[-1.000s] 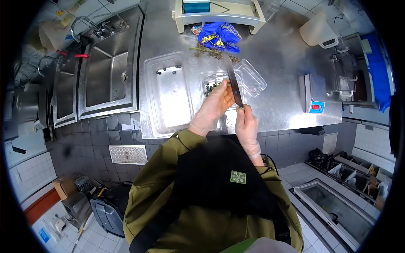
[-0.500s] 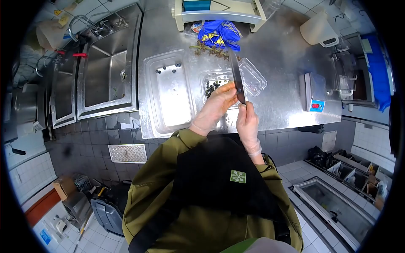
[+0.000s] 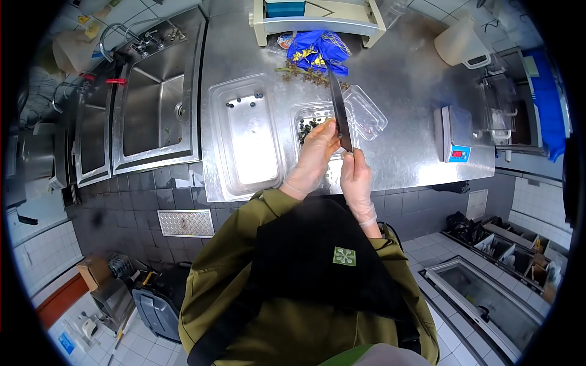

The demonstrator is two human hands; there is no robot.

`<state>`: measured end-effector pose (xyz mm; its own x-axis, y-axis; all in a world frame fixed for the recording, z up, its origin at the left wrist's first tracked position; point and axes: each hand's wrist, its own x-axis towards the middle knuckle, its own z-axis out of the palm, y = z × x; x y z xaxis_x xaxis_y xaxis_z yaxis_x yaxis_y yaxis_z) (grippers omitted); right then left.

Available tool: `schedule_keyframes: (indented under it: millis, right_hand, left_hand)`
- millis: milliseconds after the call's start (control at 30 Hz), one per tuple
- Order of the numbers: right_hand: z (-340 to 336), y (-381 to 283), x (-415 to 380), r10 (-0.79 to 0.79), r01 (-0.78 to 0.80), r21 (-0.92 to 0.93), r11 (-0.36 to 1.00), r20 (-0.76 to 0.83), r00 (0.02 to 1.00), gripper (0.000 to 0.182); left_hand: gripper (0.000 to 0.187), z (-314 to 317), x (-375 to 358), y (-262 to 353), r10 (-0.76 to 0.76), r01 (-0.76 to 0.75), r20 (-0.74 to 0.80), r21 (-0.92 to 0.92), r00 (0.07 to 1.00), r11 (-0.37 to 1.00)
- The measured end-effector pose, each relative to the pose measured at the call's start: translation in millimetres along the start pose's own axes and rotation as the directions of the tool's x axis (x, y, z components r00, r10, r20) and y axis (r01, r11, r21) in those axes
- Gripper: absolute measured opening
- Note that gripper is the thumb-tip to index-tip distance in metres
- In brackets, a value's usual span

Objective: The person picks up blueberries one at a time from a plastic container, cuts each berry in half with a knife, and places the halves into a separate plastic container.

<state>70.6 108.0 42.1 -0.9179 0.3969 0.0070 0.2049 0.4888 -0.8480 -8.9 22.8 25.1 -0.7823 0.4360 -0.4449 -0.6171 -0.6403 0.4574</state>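
A dark-bladed knife [image 3: 339,110] points away from me, its handle end in my gloved right hand [image 3: 356,177]. My gloved left hand [image 3: 314,160] has its fingers drawn together against the blade's left side; whatever is between them is too small to make out. Beneath the hands, a small clear container [image 3: 295,116] holds several dark round berries [image 3: 307,126]. To its left stands a long clear tray [image 3: 215,134] with several dark berries near its far end. An empty clear plastic box [image 3: 366,113] lies tilted right of the knife.
Bare stems [image 3: 299,73] and a blue bag [image 3: 320,52] lie farther back on the steel table [image 3: 409,79], before a cream rack [image 3: 317,24]. A scale [image 3: 456,131] and a white jug [image 3: 458,43] stand right. A sink [image 3: 155,104] is at left.
My left hand has shifted slightly, its fingers now more upright beside the blade. The knife has moved a little left and leans slightly differently.
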Motion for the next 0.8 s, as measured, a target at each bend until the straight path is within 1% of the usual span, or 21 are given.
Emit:
schedule_keyframes:
  millis: [67, 167, 267, 367, 467, 500, 567, 600, 633, 667, 733, 767, 800]
  right_hand:
    - [1, 3, 0, -0.026, 0.026, -0.015, 1.000, -0.010, 1.000, 0.017]
    - [0, 2, 3, -0.025, 0.025, -0.020, 0.999, 0.001, 1.000, 0.017]
    - [1, 9, 6, 0.053, -0.053, 0.007, 0.999, 0.051, 0.997, 0.017]
    - [11, 22, 7, 0.088, -0.091, 0.213, 0.973, 0.023, 0.996, 0.019]
    - [8, 11, 9, 0.283, -0.337, 0.392, 0.856, 0.189, 0.940, 0.019]
    - [8, 12, 9, 0.300, -0.358, 0.418, 0.835, 0.199, 0.933, 0.020]
    - [11, 16, 12, 0.332, -0.400, 0.467, 0.789, 0.224, 0.916, 0.022]
    - [13, 19, 13, 0.331, -0.388, 0.473, 0.791, 0.203, 0.921, 0.023]
    - [15, 23, 14, 0.332, -0.377, 0.479, 0.792, 0.181, 0.926, 0.023]
    - [16, 25, 15, 0.332, -0.366, 0.485, 0.795, 0.157, 0.930, 0.023]
    - [16, 23, 16, 0.328, -0.370, 0.500, 0.783, 0.172, 0.929, 0.024]
    - [17, 21, 15, 0.327, -0.372, 0.508, 0.777, 0.181, 0.928, 0.024]
    - [18, 20, 15, 0.327, -0.372, 0.500, 0.782, 0.178, 0.928, 0.024]
  left_hand:
    - [0.026, 0, 0, -1, -0.015, 0.015, 0.001, 0.002, 1.000, 1.000]
    - [0.027, 4, -6, 2, -0.033, 0.026, 0.060, 0.113, 0.998, 0.993]
    - [0.030, -16, 5, -6, -0.058, 0.015, 0.148, 0.278, 0.987, 0.961]
    - [0.036, -17, 5, 2, -0.114, 0.065, 0.273, 0.183, 0.955, 0.981]
    - [0.041, -22, 15, -4, -0.128, 0.161, 0.301, -0.085, 0.945, 0.983]
    - [0.042, -23, 16, -2, -0.135, 0.175, 0.327, -0.097, 0.935, 0.980]
    - [0.041, -23, 16, -3, -0.111, 0.130, 0.247, -0.063, 0.963, 0.989]
    - [0.040, -22, 16, -1, -0.094, 0.105, 0.206, -0.046, 0.974, 0.993]
    - [0.039, -23, 13, 0, -0.093, 0.098, 0.245, -0.007, 0.965, 0.995]
    - [0.038, -22, 12, -1, -0.072, 0.060, 0.184, 0.067, 0.980, 0.996]
    - [0.034, -18, 9, -5, -0.019, 0.004, 0.066, 0.220, 0.998, 0.976]
    - [0.026, -18, 8, -5, 0.001, -0.019, 0.082, 0.215, 0.997, 0.976]
    - [0.025, -19, 11, -8, 0.077, -0.088, 0.055, 0.236, 0.996, 0.968]
